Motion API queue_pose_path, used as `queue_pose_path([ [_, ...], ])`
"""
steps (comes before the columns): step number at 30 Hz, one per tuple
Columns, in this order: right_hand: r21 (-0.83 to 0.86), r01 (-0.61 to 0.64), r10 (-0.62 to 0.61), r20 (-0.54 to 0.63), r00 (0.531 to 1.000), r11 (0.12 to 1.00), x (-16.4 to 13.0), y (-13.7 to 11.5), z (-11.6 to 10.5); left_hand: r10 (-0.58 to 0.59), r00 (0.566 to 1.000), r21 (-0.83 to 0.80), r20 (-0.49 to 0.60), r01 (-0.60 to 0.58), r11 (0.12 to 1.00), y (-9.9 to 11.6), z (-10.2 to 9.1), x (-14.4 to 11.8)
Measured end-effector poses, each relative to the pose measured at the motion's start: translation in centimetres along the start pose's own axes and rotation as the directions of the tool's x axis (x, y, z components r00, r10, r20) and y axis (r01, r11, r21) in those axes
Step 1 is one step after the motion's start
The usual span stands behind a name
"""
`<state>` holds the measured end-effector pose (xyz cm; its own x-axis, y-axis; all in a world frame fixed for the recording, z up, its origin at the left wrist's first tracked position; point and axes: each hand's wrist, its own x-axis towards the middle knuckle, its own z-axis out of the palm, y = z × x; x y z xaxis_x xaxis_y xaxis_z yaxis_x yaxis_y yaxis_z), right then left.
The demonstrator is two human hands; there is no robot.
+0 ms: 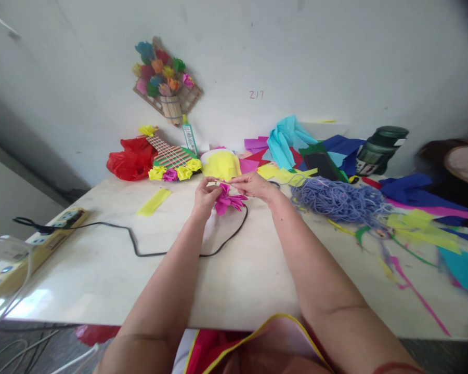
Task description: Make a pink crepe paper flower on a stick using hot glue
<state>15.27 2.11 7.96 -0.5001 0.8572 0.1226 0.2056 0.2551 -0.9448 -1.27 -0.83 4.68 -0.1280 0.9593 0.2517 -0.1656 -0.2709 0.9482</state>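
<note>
A magenta paper flower (228, 201) with folded, pointed petals hangs just above the table between my hands. Closed at its upper left side, my left hand (206, 197) pinches the flower's base. My right hand (254, 186) is closed too, thumb and fingers pressed together just above the petals. Something thin and pale spans the gap between both sets of fingertips; it is too small to make out. Behind the hands lies a crumpled piece of yellow paper (220, 164).
A yellow paper strip (154, 202) lies left, near a black cable (132, 240) running from a power strip (58, 236). A decorated green paper guitar (175, 156) leans behind. Tangled purple string (337, 200), coloured paper (290, 140) and a dark bottle (381, 150) occupy the right.
</note>
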Motion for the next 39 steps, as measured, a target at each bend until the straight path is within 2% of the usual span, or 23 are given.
queue_pose_path([
  [8,0.001,0.040,-0.040,0.066,0.997,0.999,0.1,0.5,-0.2,-0.040,0.997,-0.046,0.067,0.043,0.998,-0.6,-0.3,0.3],
  [13,-0.002,0.084,-0.084,0.076,0.994,0.996,0.4,0.9,-0.4,-0.060,0.998,-0.025,0.037,0.060,0.998,-0.3,-0.2,0.2],
  [29,0.022,0.101,-0.102,0.013,0.995,0.995,0.3,1.0,-0.3,0.029,1.000,-0.056,0.007,-0.028,0.998,-0.1,0.1,0.0],
  [34,0.023,0.111,-0.110,-0.008,0.994,0.994,0.6,1.2,-0.1,-0.007,0.998,-0.044,0.062,0.010,0.999,-0.2,0.0,0.0],
  [39,0.029,0.096,-0.095,-0.022,0.995,0.995,0.5,1.1,0.1,-0.058,0.998,-0.052,0.036,0.060,0.997,-0.2,0.0,0.0],
])
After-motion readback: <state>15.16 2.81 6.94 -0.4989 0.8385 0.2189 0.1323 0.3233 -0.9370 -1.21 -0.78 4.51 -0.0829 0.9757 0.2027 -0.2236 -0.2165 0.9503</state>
